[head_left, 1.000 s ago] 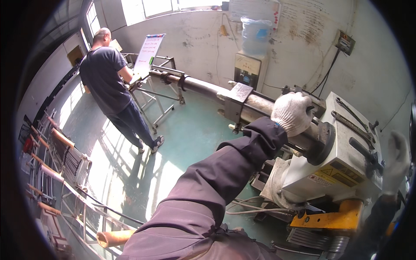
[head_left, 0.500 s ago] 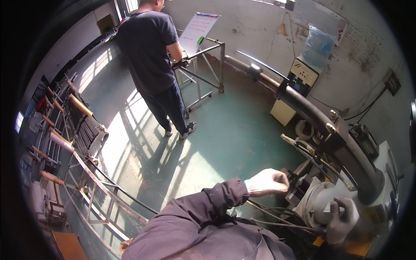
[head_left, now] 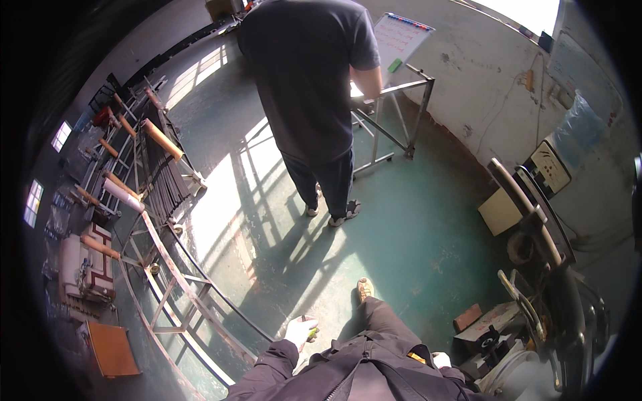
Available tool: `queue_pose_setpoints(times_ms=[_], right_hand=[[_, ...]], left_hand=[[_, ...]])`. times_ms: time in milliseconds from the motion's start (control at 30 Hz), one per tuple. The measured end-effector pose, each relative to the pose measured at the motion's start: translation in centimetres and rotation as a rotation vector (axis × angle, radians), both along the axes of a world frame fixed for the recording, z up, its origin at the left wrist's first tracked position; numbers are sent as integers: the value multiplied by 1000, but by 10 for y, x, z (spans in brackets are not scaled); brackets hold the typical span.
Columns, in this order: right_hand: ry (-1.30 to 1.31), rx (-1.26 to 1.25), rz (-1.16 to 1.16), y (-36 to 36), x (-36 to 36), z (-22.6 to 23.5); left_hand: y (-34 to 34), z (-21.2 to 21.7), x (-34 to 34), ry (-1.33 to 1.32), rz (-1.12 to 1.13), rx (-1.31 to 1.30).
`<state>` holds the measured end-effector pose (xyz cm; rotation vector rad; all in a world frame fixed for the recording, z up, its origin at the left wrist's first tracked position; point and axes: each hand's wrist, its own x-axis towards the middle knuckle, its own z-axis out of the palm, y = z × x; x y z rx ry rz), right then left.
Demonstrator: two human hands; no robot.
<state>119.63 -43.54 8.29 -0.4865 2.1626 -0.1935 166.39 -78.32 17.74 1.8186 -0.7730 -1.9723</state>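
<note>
A small green-and-yellow object (head_left: pixel 311 331), too small to identify, is being held in the closed grip of the white-gloved left hand (head_left: pixel 299 329) at six o'clock. The white-gloved right hand (head_left: pixel 441 360) is mostly hidden, its grip undeterminable. With the metal rack frame (head_left: pixel 175 281) being passed closely at eight o'clock, the sleeve is at risk of being snagged.

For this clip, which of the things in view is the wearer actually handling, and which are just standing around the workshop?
In hand or at hand:
- left hand, gloved, holding a small green-tipped object
- right hand, gloved, close to the grey machine

Standing about:
- metal rack with cardboard tubes
- another person at a metal stand
- green floor
</note>
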Motion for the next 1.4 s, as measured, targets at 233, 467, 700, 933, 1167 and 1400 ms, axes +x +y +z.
queue_pose_setpoints(times_ms=[233, 467, 700, 933, 1167, 1400], right_hand=[[-176, -244, -380, -254, -43, -40], [-203, -258, 137, -622, 21, 44], [-304, -268, 95, -816, 134, 20], [-78, 97, 559, -892, 249, -16], [-111, 95, 508, -1145, 348, -92], [25, -153, 520, -1526, 405, -54]], left_hand=[[-96, -51, 88, -401, 56, -11], [-211, -58, 165, -411, 469, -125], [-373, -119, 264, -706, 240, -82], [-643, -68, 439, -759, 164, -117], [-889, -96, 516, -534, 385, -156], [-1107, -115, 536, -321, 320, -62]])
